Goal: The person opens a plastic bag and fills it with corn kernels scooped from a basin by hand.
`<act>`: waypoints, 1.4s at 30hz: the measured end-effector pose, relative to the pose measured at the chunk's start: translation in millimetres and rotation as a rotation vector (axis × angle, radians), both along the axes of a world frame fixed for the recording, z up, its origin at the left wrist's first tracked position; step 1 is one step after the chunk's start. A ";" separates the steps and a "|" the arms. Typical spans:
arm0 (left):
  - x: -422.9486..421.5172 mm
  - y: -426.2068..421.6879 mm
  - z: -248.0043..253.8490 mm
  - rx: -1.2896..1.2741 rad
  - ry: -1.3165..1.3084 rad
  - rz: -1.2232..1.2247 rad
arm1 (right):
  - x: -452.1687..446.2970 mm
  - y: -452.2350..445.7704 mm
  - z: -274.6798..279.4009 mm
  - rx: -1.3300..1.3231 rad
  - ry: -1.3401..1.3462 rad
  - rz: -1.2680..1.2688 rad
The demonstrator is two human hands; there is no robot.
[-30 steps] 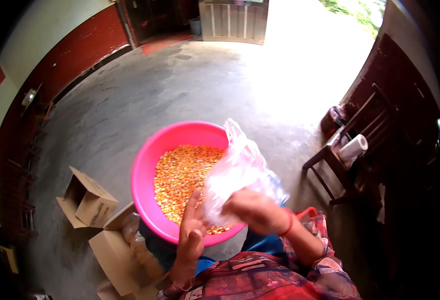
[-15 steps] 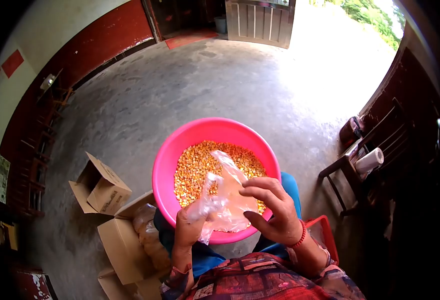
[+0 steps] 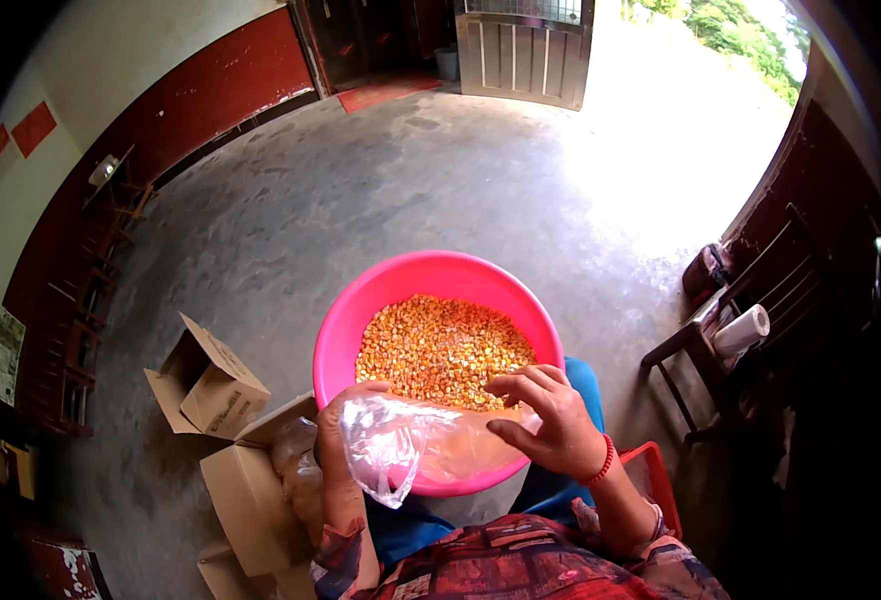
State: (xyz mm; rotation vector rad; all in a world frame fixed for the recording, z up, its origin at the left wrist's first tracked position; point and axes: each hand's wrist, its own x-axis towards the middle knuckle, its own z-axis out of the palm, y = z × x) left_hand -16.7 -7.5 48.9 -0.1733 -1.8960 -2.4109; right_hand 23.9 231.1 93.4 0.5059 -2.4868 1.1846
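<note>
A clear plastic bag (image 3: 385,440) spreads across the near side of a pink basin (image 3: 335,340). My left hand (image 3: 335,430) is closed on the bag's left end at the basin's rim, and shiny folds hang down below it. At the bag's right end is my right hand (image 3: 560,430), with a red bead bracelet (image 3: 605,460) on its wrist. Its fingers are curved and stand apart from the thumb, which lies over the plastic; a firm hold does not show. Loose corn kernels (image 3: 440,345) fill the basin's bottom beyond the bag.
An opened cardboard box (image 3: 250,510) with filled plastic bags (image 3: 300,470) stands at my left, another box (image 3: 215,385) beyond it. To my right are a red container (image 3: 655,480) and a wooden chair (image 3: 700,370) bearing a white roll (image 3: 740,330). A metal door (image 3: 520,60) stands ahead.
The bag has spread out sideways and moved nearer to me, uncovering the kernels. My left hand has shifted left to the rim. My right hand stays almost in place, now touching the bag.
</note>
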 end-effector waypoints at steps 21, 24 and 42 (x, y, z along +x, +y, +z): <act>-9.5 9.3 -23.9 0.000 -0.011 -0.172 | -10.9 -38.7 -41.0 -0.047 0.046 0.114; -3.4 16.2 -5.8 0.086 -0.098 -0.124 | -11.1 -38.9 -37.8 0.019 0.011 0.084; 0.6 29.4 65.2 -1.180 0.668 0.046 | -25.7 -29.1 -23.3 0.143 0.143 0.087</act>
